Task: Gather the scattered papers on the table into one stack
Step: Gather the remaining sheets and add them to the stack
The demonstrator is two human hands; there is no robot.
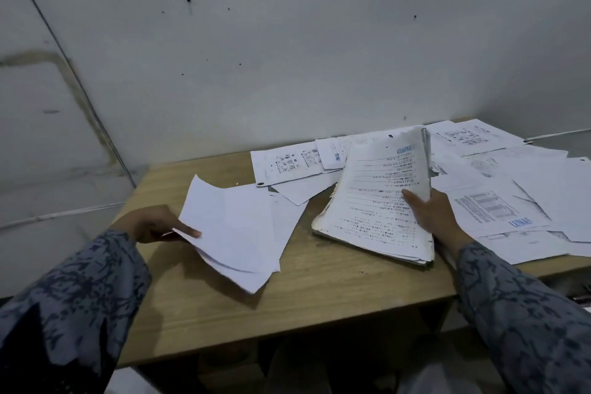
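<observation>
A pale, stained wall [287, 57] fills the upper half of the view, with a thin dark line running down its left part. Below it stands a light wooden bench [319, 281], its near edge facing the person.

Loose papers [499, 201] lie spread over the right and far part of the bench, overlapping one another at many angles. One near the right edge carries a grey printed block and blue letters; another, farther back at the wall, shows small drawings. A printed sheet [287, 163] with rows of small pictures lies at the far middle, just beside a smaller slip.

A thick stack [374, 201] of worn, printed pages stands tilted in the middle, its lower edge on the bench and its top leaning away. The right hand [438, 217] grips it from the right side, thumb on the printed face, fingers behind.

To the left, 1 thin bundle of blank white sheets [236, 227] is held above the bench, its far corner curling up. The left hand [156, 224] pinches its near left edge, thumb on top. The 2 bundles are near each other but apart.

Both arms wear sleeves [70, 297] of grey-blue patterned cloth.
</observation>
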